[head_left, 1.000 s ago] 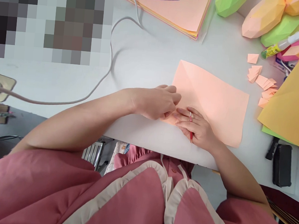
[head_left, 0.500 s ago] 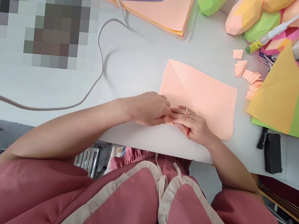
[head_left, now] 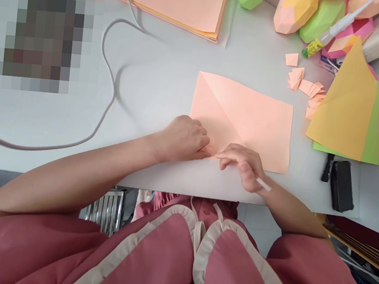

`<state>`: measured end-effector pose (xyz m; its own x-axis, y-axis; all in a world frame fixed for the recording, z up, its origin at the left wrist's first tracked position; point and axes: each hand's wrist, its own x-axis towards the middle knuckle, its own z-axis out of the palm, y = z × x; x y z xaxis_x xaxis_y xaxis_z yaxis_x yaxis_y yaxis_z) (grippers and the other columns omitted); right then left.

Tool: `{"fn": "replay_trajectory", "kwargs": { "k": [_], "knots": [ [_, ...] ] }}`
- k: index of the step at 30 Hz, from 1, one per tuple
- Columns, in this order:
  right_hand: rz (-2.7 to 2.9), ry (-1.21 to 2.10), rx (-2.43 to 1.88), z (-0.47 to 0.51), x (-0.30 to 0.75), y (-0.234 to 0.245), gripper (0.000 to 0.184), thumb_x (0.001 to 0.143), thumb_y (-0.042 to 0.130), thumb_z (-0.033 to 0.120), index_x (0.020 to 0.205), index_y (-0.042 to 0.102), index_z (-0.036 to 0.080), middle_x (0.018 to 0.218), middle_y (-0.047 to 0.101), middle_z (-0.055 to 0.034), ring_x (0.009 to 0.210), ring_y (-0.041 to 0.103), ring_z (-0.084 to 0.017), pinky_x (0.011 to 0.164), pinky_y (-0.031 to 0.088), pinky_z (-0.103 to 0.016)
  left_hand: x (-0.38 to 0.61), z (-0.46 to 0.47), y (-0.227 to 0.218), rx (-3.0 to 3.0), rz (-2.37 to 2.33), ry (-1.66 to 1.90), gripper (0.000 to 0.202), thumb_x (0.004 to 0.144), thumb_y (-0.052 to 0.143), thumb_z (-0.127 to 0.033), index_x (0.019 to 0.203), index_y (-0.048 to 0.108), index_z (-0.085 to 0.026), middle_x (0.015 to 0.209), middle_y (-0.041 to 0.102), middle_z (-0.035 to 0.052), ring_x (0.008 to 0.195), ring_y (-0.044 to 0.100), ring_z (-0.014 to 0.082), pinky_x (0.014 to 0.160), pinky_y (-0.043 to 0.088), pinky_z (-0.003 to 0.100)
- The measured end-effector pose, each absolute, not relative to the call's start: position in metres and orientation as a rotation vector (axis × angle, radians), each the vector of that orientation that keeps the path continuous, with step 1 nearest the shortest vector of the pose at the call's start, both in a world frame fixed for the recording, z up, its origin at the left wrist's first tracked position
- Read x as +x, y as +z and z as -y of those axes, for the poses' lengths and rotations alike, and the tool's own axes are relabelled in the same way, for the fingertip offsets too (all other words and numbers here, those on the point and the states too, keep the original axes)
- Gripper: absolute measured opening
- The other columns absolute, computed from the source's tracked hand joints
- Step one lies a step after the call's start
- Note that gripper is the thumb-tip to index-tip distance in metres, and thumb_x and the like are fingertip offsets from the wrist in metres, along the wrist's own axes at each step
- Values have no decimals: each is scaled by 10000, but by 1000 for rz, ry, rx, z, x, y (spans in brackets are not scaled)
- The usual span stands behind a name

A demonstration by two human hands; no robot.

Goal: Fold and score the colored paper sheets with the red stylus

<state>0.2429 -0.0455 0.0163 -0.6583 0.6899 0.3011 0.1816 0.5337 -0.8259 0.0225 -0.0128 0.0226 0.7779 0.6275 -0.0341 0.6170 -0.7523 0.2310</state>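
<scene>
A peach paper sheet (head_left: 248,116) lies flat on the white table (head_left: 168,78), with a diagonal crease running from its far left corner. My left hand (head_left: 185,137) rests at the sheet's near left corner, fingers closed and pinching the paper's edge there. Right beside it, my right hand (head_left: 243,164) is lifted slightly over the near edge of the sheet. Its fingers are curled round a thin pen-like stick (head_left: 262,184) that pokes out towards my wrist. The fingertips of both hands almost meet at the corner.
A stack of coloured sheets (head_left: 188,9) lies at the far edge, and a grey cable (head_left: 110,86) loops at left. To the right are peach scraps (head_left: 302,85), yellow and green folded sheets (head_left: 348,111), a glue bottle (head_left: 332,30), paper models (head_left: 297,10) and a black case (head_left: 340,184).
My right hand has lifted off the sheet and drawn back towards me, fingers curling. The left hand stays at the corner. The view has shifted, so everything sits further left.
</scene>
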Motion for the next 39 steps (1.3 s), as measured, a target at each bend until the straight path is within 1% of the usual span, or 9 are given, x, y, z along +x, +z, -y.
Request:
{"fn": "replay_trajectory", "kwargs": {
  "k": [2,4,6,8,10,13,20,31,39],
  "knots": [
    [2098,1208,-790,52,242,19,484,1021,183,390,1139,604,183,756,610,-28,639,589,-128,581,524,-290,23,13,23,2733,-979,55,384,887,465,-352,551,529,-176,546,592,51,548,506,169,452,178,282],
    [2092,1238,-849,55,240,21,378,1011,279,330,1083,617,177,763,597,-25,652,582,-122,587,512,-278,24,13,23,2732,-984,50,376,877,478,-357,550,533,-180,546,589,52,552,508,177,452,172,288],
    [2083,1196,-881,55,238,22,242,971,403,255,952,634,185,702,589,-9,652,579,-124,602,504,-275,24,13,23,2733,-986,48,371,873,474,-346,547,534,-182,545,586,53,556,510,182,452,168,291],
    [2073,1149,-942,55,235,22,150,919,490,205,847,621,197,675,602,-1,625,571,-119,571,484,-260,25,13,23,2732,-984,46,379,880,460,-350,547,534,-184,537,579,52,546,501,181,450,172,293],
    [2078,1092,-1007,55,234,21,96,869,547,166,800,602,206,693,626,2,595,559,-107,521,451,-241,24,13,23,2733,-985,56,391,886,451,-362,547,533,-185,527,570,51,528,483,176,448,179,294],
    [2092,1032,-1070,57,233,19,114,825,572,118,757,575,208,713,642,9,568,543,-91,492,418,-225,24,14,23,2740,-983,93,391,886,459,-366,549,529,-182,529,565,50,524,472,171,449,179,292],
    [2147,964,-1045,58,230,16,175,792,545,68,699,501,210,663,601,27,589,561,-88,521,423,-212,23,14,19,2769,-980,115,382,870,495,-363,540,503,-169,512,535,31,521,467,156,451,162,277],
    [2128,1013,-1045,57,230,15,174,786,536,70,696,486,210,673,583,20,575,523,-81,512,389,-211,23,14,17,2792,-965,168,397,861,520,-381,527,487,-167,502,512,18,513,467,150,450,140,265],
    [2129,1022,-999,56,230,13,179,769,536,52,704,482,209,679,577,23,590,532,-84,514,395,-209,22,14,15,2786,-959,190,399,857,513,-381,522,479,-167,490,486,15,505,455,142,454,130,264]
  ]
}}
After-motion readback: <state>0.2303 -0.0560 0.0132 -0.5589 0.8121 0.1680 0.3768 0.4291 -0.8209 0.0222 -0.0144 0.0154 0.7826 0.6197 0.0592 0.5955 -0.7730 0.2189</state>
